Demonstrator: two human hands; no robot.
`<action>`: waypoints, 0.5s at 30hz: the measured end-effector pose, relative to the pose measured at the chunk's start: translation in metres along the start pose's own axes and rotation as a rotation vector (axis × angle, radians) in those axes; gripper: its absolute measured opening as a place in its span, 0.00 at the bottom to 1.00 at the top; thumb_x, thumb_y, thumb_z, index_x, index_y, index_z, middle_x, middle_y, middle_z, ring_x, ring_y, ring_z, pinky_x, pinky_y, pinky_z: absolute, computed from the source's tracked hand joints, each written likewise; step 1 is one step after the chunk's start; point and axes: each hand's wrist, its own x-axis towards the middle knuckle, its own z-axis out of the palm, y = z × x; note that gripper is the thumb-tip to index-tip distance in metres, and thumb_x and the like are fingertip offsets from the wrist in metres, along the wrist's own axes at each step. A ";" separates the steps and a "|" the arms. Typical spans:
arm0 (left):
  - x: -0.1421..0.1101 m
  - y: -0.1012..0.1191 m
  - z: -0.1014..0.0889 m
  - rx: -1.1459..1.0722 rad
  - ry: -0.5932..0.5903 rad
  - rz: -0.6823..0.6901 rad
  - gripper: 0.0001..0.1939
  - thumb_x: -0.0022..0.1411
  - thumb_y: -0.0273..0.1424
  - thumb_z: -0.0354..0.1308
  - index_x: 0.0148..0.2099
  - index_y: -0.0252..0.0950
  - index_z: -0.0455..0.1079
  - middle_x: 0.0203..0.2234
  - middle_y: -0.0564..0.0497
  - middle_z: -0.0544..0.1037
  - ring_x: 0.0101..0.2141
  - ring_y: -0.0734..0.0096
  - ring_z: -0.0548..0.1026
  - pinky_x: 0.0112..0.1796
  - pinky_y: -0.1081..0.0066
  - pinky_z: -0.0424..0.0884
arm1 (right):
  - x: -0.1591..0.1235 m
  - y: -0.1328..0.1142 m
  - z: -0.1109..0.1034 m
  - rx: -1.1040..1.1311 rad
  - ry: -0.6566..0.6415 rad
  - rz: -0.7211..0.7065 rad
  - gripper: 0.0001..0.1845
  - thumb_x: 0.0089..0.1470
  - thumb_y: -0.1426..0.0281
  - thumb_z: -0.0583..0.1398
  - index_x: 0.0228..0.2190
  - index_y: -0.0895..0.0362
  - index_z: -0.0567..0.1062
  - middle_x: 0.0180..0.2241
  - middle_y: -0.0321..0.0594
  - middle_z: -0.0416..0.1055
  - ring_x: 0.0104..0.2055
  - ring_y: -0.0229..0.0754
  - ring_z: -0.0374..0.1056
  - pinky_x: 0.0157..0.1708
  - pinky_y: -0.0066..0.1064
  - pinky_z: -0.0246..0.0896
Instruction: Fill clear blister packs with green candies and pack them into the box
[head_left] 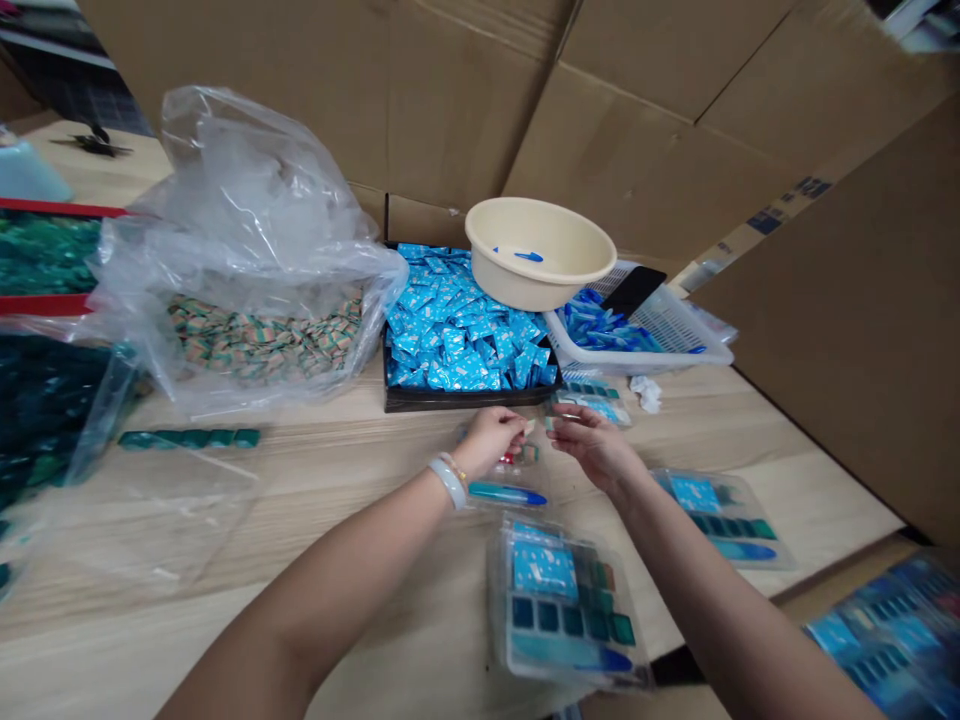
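Note:
My left hand, with a pale bangle at the wrist, is closed in a pinch on a small pale square piece. Across a narrow gap, my right hand pinches another small piece, pale green. Beneath both hands lies a clear tray, partly hidden, with a blue pen-shaped tool in it. Closer to me is a filled clear case with a blue packet, dark green squares and a similar pen-shaped tool. Another filled case lies by my right forearm.
A black tray heaped with blue packets stands behind my hands, a cream basin resting over it. A white basket of blue tools is to its right. Left are a plastic bag of small squares and a green row. Cardboard walls the back.

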 end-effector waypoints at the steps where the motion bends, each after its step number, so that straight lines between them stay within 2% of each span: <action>1: 0.001 0.001 0.000 -0.105 -0.023 -0.080 0.05 0.54 0.27 0.51 0.31 0.30 0.65 0.20 0.52 0.69 0.21 0.78 0.68 0.26 0.74 0.67 | -0.001 0.001 0.001 -0.024 0.025 -0.046 0.14 0.31 0.73 0.64 0.26 0.57 0.69 0.20 0.31 0.67 0.21 0.32 0.64 0.21 0.24 0.59; 4: 0.000 0.004 0.001 -0.357 -0.095 -0.207 0.03 0.54 0.25 0.52 0.29 0.30 0.62 0.20 0.51 0.71 0.20 0.79 0.70 0.25 0.76 0.67 | -0.004 0.005 0.007 -0.116 0.031 -0.191 0.13 0.31 0.68 0.64 0.23 0.57 0.68 0.21 0.32 0.65 0.21 0.32 0.61 0.22 0.26 0.58; 6: -0.001 0.006 0.002 -0.439 -0.132 -0.232 0.03 0.54 0.24 0.52 0.28 0.30 0.62 0.19 0.51 0.71 0.21 0.78 0.71 0.25 0.77 0.67 | -0.005 0.008 0.011 -0.210 0.029 -0.266 0.11 0.33 0.67 0.63 0.21 0.58 0.68 0.20 0.33 0.65 0.21 0.32 0.59 0.22 0.27 0.56; 10: -0.004 0.010 0.002 -0.467 -0.183 -0.205 0.05 0.57 0.25 0.50 0.29 0.30 0.63 0.18 0.52 0.70 0.21 0.78 0.71 0.27 0.75 0.68 | -0.004 0.012 0.014 -0.346 0.076 -0.333 0.09 0.33 0.68 0.61 0.20 0.58 0.68 0.19 0.33 0.64 0.20 0.32 0.57 0.20 0.27 0.53; 15: -0.007 0.012 0.003 -0.371 -0.188 -0.157 0.03 0.52 0.24 0.56 0.29 0.29 0.65 0.19 0.51 0.71 0.21 0.79 0.72 0.30 0.74 0.68 | -0.004 0.017 0.010 -0.362 0.110 -0.355 0.09 0.35 0.66 0.60 0.21 0.57 0.67 0.18 0.33 0.63 0.19 0.33 0.57 0.21 0.28 0.54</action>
